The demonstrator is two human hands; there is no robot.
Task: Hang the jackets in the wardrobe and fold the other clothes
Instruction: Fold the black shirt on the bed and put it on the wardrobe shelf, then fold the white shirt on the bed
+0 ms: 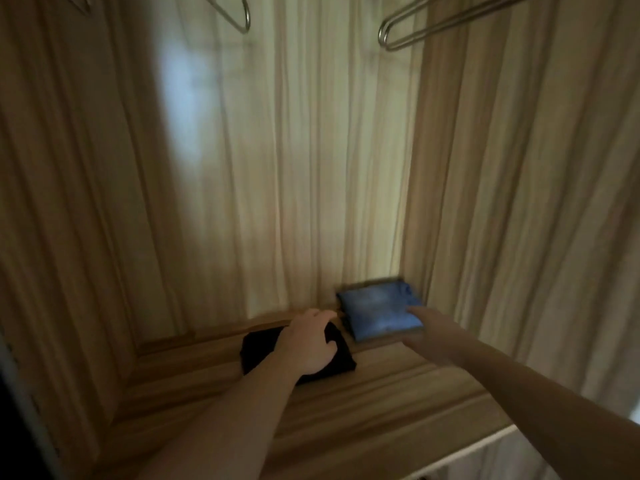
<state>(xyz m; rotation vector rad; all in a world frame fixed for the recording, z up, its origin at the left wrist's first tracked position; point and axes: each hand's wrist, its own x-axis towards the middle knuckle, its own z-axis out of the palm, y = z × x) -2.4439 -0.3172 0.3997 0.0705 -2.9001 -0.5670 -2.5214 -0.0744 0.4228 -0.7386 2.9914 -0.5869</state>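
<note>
I look into a wooden wardrobe. A folded black garment (pixel 256 351) lies on the wardrobe floor (pixel 363 403) near the back. My left hand (pixel 308 341) lies on top of it with fingers curled over its far edge. To its right a folded blue garment (pixel 374 310) sits in the back right corner on top of another dark folded piece. My right hand (pixel 429 327) reaches to the blue garment's near right corner, fingers stretched out and touching it. The picture is blurred.
Two bare metal hangers hang at the top, one at the left (pixel 239 15) and one at the right (pixel 415 29). The wardrobe's side walls (pixel 519 202) close in left and right. The floor's front edge (pixel 478 448) is at the lower right.
</note>
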